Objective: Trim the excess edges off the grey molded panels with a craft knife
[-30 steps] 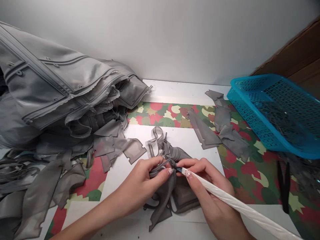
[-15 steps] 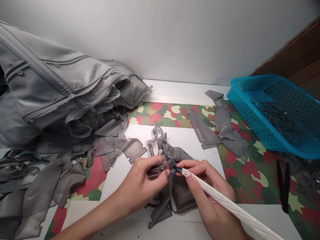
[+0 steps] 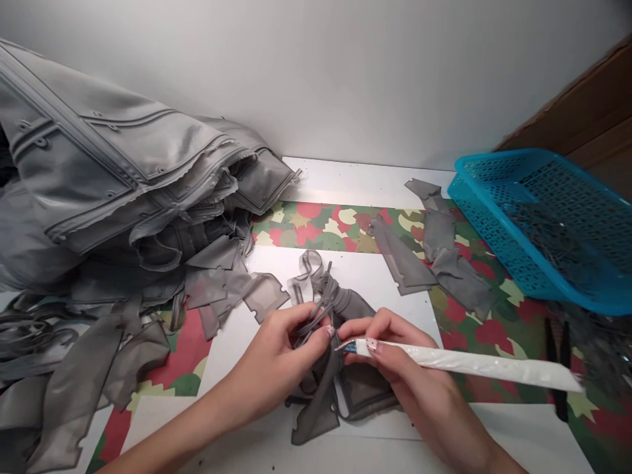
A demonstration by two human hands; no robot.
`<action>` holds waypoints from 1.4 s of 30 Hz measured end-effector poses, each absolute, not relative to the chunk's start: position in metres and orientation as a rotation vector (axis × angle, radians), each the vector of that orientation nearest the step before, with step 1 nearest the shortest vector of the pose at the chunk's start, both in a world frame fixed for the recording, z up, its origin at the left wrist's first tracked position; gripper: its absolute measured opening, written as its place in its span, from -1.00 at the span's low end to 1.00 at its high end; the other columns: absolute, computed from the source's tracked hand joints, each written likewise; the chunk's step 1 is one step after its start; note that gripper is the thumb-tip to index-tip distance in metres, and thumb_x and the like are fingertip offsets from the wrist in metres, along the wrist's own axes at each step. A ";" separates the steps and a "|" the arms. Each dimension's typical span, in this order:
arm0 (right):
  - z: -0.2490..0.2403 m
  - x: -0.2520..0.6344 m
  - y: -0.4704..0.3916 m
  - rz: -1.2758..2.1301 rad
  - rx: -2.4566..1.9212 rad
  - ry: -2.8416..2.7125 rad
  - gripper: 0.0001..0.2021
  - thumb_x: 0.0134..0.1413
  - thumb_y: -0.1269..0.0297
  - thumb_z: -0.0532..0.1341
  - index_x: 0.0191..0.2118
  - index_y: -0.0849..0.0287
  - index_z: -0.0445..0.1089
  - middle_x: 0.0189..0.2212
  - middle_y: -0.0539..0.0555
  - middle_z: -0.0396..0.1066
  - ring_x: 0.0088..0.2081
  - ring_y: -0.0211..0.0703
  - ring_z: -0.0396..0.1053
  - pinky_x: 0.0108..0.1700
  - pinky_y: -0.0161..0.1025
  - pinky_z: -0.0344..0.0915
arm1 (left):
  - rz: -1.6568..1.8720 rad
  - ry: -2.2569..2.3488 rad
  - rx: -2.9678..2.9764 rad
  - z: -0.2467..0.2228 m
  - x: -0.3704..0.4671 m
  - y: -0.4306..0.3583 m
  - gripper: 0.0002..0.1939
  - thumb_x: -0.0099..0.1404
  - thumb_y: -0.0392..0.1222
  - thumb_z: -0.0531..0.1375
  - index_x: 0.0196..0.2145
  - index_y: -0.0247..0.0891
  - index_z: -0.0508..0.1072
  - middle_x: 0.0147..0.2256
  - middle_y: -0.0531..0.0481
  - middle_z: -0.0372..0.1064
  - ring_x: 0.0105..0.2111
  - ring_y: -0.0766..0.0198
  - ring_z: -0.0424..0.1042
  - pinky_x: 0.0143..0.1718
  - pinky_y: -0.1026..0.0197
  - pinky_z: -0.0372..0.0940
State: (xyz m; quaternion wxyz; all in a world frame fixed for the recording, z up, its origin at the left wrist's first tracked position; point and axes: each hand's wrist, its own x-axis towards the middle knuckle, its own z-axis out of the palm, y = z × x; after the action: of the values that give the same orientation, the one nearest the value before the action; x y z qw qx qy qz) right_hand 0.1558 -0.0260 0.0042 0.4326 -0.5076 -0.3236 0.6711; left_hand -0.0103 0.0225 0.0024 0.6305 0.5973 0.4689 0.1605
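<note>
My left hand point(image 3: 291, 349) is closed, pinching thin grey rubbery strips point(image 3: 316, 318) between thumb and fingers. My right hand point(image 3: 405, 368) grips a long, slim tool with a white-wrapped handle point(image 3: 469, 367); a blue band and a small curved metal tip show at its front end. The tip is close to the left thumb, at the grey rubbery pieces point(image 3: 365, 392) bunched under both hands. Whether it touches them I cannot tell. A paler looped strip point(image 3: 310, 266) lies just beyond my left fingers.
A large pile of moulded grey sheets point(image 3: 162, 151) rises on the left, with offcuts point(image 3: 74, 395) in front. More offcuts point(image 3: 402, 257) lie right of centre. A blue plastic basket point(image 3: 513, 237) holds thin dark strips. Near it lies a black two-pronged tool point(image 3: 557, 382).
My right hand has turned the tool, so its handle now points more sideways to the right instead of toward me. The grey strips in my left hand have shifted slightly.
</note>
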 end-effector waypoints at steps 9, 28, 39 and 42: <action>0.006 0.158 -0.023 1.893 -1.190 -0.775 -0.81 -0.04 0.18 0.16 -0.51 0.16 0.20 -0.44 0.00 0.24 -0.40 -0.24 0.19 -0.36 -0.33 0.14 | 0.363 0.999 1.304 0.001 -0.010 0.021 -0.76 0.30 -0.07 0.01 -0.40 -0.29 0.29 -0.48 0.10 0.09 -0.45 0.37 0.06 -0.47 0.32 0.01; 0.009 0.163 -0.025 1.781 -1.265 -0.907 -0.83 0.13 0.24 0.09 -0.45 0.14 0.19 -0.45 -0.02 0.39 -0.38 -0.27 0.33 -0.35 -0.38 0.22 | 0.310 0.941 1.332 0.008 -0.012 0.023 -0.78 0.30 -0.15 -0.02 -0.46 -0.28 0.26 -0.52 0.14 0.02 -0.50 0.40 0.01 -0.51 0.35 -0.02; 0.008 0.166 -0.031 1.605 -1.498 -1.170 -0.78 0.16 0.10 0.02 -0.41 0.10 0.17 -0.45 -0.06 0.31 -0.38 -0.24 0.26 -0.39 -0.37 0.14 | 0.334 0.955 1.268 0.007 -0.010 0.024 -0.79 0.29 -0.17 0.00 -0.46 -0.29 0.26 -0.51 0.13 0.03 -0.47 0.39 0.02 -0.50 0.35 -0.02; 0.009 0.165 -0.030 1.590 -1.516 -1.181 -0.77 0.16 0.09 0.00 -0.41 0.10 0.17 -0.43 -0.05 0.33 -0.38 -0.23 0.27 -0.37 -0.36 0.17 | 0.346 0.944 1.256 0.008 -0.009 0.025 -0.79 0.29 -0.19 0.00 -0.48 -0.30 0.25 -0.52 0.13 0.02 -0.49 0.40 0.00 -0.51 0.35 -0.03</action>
State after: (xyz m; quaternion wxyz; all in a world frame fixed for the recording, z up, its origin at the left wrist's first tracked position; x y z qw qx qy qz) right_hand 0.1646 -0.0304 0.0086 0.3179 -0.5761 -0.4490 0.6045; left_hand -0.0092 0.0252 0.0080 0.6935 0.5624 0.4228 0.1550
